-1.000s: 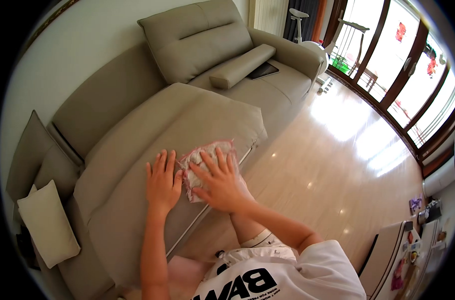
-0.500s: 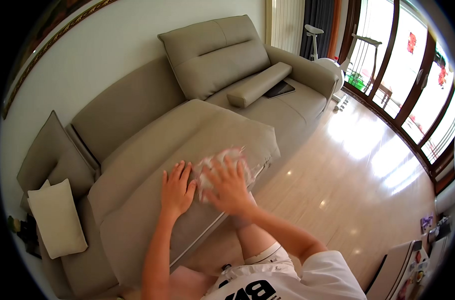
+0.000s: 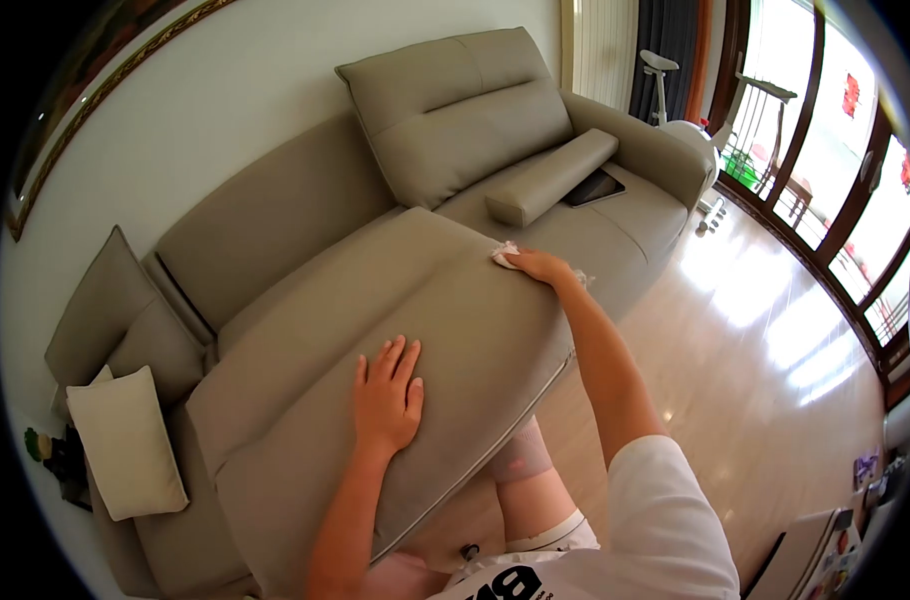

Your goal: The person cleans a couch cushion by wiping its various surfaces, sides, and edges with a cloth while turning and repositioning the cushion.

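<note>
A large taupe sofa cushion (image 3: 475,330) lies tilted in front of me, its near edge showing a pale zip line. Fingers spread, my left hand (image 3: 387,395) rests flat on its surface. Farther off, at the cushion's far right corner, my right hand (image 3: 543,266) presses down a crumpled whitish cloth (image 3: 506,255). Another bit of the cloth shows behind the wrist. My right fingers are partly hidden around it.
Behind the cushion stands the taupe sofa (image 3: 285,200), with a bolster (image 3: 553,178) and a black tablet (image 3: 595,187) on its seat. A cream pillow (image 3: 128,443) leans at left. An exercise bike (image 3: 665,110) stands by the glass doors, beyond the shiny floor (image 3: 715,340).
My right hand has swept the cloth away from me to the far corner of the cushion, and the cloth is now bunched up. My left hand has shifted slightly right. The view has turned a little.
</note>
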### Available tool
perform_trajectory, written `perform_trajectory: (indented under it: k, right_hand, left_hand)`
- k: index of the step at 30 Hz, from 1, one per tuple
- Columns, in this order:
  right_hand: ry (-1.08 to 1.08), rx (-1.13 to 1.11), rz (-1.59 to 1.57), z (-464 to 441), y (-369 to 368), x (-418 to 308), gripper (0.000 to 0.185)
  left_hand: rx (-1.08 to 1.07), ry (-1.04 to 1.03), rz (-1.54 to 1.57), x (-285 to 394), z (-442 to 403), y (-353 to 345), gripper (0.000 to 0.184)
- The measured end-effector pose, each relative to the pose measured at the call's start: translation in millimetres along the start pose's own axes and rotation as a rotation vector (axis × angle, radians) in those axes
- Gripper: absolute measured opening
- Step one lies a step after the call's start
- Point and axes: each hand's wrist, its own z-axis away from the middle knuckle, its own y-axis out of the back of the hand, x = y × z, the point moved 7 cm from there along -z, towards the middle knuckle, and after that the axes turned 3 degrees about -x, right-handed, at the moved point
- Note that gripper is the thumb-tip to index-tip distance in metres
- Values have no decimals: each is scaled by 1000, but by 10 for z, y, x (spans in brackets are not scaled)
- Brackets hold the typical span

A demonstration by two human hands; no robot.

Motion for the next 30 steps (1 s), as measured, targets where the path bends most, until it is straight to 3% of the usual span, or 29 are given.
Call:
perform_trajectory:
  k: [4, 7, 12, 14, 18, 21, 23, 25, 28, 30]
  right_hand:
    - [-68, -156, -97, 62, 18, -97, 82]
    - [-187, 118, 67, 761, 190, -482, 75]
    - [100, 536, 301, 1912, -214, -1204, 67]
    - [232, 585, 281, 2435, -578, -1495, 69]
    - [244, 523, 183, 3054, -1056, -1721, 78]
    - [154, 616, 95, 2845, -920, -1486, 84]
    - [-125, 710, -13, 2303, -629, -907, 88]
    - [-267, 795, -179, 1954, -259, -375, 91]
    - [-207, 715, -483, 1730, -56, -7, 91]
    - [-175, 795, -340, 1820, -202, -91, 89]
  left_hand:
    - [42, -2, 22, -35, 17, -27, 52]
    - [44, 0, 48, -49, 62, -38, 53]
    - [46, -18, -9, -46, 85, -42, 53]
    - [43, -23, -27, -55, 93, -76, 52]
    - [44, -14, -60, -28, 85, -69, 52]
    - [16, -8, -74, -5, 91, -46, 50]
    - [20, -5, -69, -3, 96, -50, 52]
    - [35, -6, -69, 3, 66, -49, 52]
    - [49, -3, -66, 19, 42, -66, 53]
    - [55, 3, -53, -22, 51, -105, 53]
